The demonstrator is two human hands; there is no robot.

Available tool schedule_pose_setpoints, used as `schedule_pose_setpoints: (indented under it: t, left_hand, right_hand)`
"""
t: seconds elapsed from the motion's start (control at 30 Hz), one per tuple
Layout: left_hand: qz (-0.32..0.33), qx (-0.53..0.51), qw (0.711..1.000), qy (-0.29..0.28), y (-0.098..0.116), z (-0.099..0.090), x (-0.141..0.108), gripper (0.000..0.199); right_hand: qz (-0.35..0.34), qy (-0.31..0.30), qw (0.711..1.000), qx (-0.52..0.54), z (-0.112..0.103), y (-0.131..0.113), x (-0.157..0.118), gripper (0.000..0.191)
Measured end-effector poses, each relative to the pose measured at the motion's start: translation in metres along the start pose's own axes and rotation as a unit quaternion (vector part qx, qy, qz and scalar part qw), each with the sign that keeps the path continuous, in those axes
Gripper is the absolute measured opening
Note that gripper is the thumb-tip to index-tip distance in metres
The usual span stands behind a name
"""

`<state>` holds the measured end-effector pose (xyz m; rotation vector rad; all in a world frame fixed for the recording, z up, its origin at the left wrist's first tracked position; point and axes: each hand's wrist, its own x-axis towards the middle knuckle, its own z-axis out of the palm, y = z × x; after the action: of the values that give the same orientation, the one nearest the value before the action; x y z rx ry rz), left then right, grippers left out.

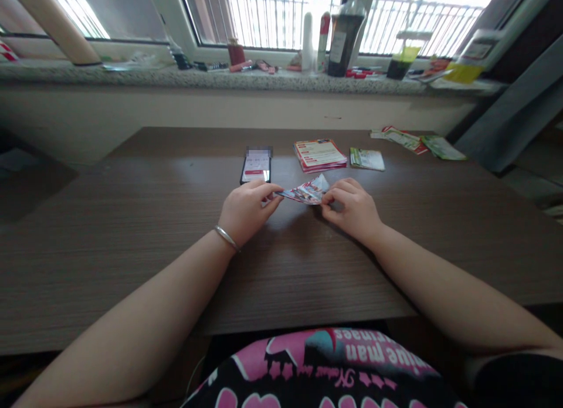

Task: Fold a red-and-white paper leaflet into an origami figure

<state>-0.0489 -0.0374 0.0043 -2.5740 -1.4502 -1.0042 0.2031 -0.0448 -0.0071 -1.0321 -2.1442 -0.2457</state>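
A small folded piece of printed paper [307,191], pointed at its left end and raised at the upper right, is held between my two hands just above the table. My left hand [248,208], with a silver bangle at the wrist, pinches the paper's left tip between thumb and fingers. At the paper's lower right edge, my right hand [352,208] grips it with thumb and fingertips. Beyond the left hand lies a phone [256,165] with its screen lit; the hand hides its near end.
On the brown table [132,238], a stack of printed sheets [320,155] lies behind the paper, with a smaller stack [367,159] beside it. Several flat printed packets [407,140] rest at the back right. Bottles and small items crowd the granite windowsill [272,82].
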Motion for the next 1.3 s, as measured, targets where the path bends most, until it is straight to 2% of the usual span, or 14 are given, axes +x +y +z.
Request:
schedule_pose_setpoints:
  t: [0.2, 0.33, 0.5, 0.6, 0.73, 0.83, 0.93, 1.07, 1.2, 1.3]
  left_hand:
    - [-0.044, -0.177, 0.983, -0.029, 0.011, 0.003, 0.0, 0.027]
    - [-0.088, -0.231, 0.969, -0.019, 0.016, 0.003, -0.001, 0.028]
    - [-0.052, -0.17, 0.984, 0.019, 0.017, -0.002, 0.0, 0.015]
    - [-0.007, -0.119, 0.993, 0.02, 0.018, -0.003, -0.001, 0.016]
    - [0.044, -0.066, 0.997, 0.012, 0.02, -0.004, -0.003, 0.032]
    - [0.108, -0.055, 0.993, -0.011, 0.022, -0.006, -0.003, 0.03]
    - [0.149, -0.048, 0.987, -0.033, 0.025, -0.008, -0.002, 0.025]
    - [0.165, -0.057, 0.982, -0.071, 0.025, -0.011, -0.001, 0.029]
    - [0.145, -0.08, 0.98, -0.113, 0.02, -0.011, 0.0, 0.032]
    - [0.133, -0.086, 0.98, -0.123, 0.016, -0.01, 0.0, 0.041]
  right_hand:
    - [0.007, -0.031, 0.999, 0.004, -0.001, -0.003, 0.0, 0.007]
    - [-0.019, -0.062, 0.998, 0.013, -0.001, -0.003, 0.003, 0.008]
    - [-0.038, -0.077, 0.996, 0.027, 0.0, -0.002, 0.003, 0.009]
    - [-0.011, -0.034, 0.999, 0.026, -0.001, -0.003, 0.002, 0.005]
    - [0.025, 0.014, 1.0, 0.009, -0.003, -0.006, 0.002, 0.023]
    - [0.017, -0.012, 0.999, 0.028, -0.003, -0.005, 0.003, 0.027]
    - [-0.013, -0.044, 0.997, 0.059, -0.003, -0.003, 0.004, 0.018]
    - [-0.041, -0.058, 0.994, 0.084, -0.001, -0.001, 0.003, 0.008]
    - [-0.068, -0.072, 0.989, 0.109, -0.001, 0.001, 0.002, 0.008]
    - [-0.083, -0.095, 0.984, 0.129, -0.001, 0.002, 0.001, 0.011]
